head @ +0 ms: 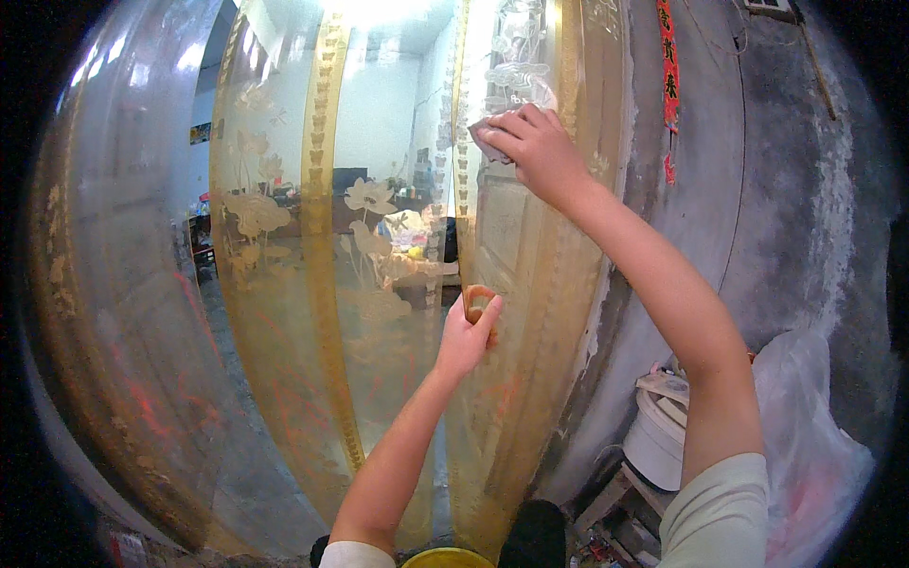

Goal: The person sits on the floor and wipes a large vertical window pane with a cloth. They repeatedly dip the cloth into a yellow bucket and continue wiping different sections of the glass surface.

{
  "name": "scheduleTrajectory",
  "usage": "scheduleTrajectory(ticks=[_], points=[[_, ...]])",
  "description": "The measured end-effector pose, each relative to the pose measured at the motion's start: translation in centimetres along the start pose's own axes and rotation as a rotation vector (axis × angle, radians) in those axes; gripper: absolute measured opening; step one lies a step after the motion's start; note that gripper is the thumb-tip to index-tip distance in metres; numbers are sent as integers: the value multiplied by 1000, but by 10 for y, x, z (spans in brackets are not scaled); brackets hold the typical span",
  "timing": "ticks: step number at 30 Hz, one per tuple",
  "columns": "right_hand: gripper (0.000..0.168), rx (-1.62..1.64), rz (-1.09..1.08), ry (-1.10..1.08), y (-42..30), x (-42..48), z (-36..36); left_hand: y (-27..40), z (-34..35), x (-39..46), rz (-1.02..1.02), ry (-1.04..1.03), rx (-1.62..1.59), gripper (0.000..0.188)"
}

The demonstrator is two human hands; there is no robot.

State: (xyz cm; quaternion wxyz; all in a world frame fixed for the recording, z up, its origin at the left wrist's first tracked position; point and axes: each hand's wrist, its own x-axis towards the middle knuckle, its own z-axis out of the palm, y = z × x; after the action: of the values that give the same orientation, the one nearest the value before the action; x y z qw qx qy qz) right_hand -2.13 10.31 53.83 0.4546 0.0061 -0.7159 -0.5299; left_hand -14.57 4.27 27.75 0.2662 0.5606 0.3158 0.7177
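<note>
Before me hangs a clear, yellowed plastic strip door curtain [284, 319] printed with lotus flowers and butterfly borders. My right hand [536, 145] presses a crumpled grey cloth [490, 145] against the upper part of the right-hand strip [522, 220]. Lower down, my left hand [469, 326] pinches the edge of that same strip, with thumb and fingers on either side of the plastic. The fingers behind it show blurred through the film. Reddish marks streak the lower curtain.
A yellow bucket [447, 559] stands at my feet. At right, a white round container [655, 433] sits on a wooden stool [603, 500], beside a translucent plastic bag [802, 433]. A red paper banner [668, 71] bearing writing hangs on the grey wall [710, 156]. A furnished room shows through the curtain.
</note>
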Motion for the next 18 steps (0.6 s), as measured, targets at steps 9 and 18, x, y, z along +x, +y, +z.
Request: scheduleTrajectory(ticks=[9, 18], points=[[31, -61, -198, 6, 7, -1, -6, -3, -2, -3, 3, -6, 25, 25], [38, -139, 63, 124, 44, 64, -4, 0, 5, -8, 3, -22, 37, 29]])
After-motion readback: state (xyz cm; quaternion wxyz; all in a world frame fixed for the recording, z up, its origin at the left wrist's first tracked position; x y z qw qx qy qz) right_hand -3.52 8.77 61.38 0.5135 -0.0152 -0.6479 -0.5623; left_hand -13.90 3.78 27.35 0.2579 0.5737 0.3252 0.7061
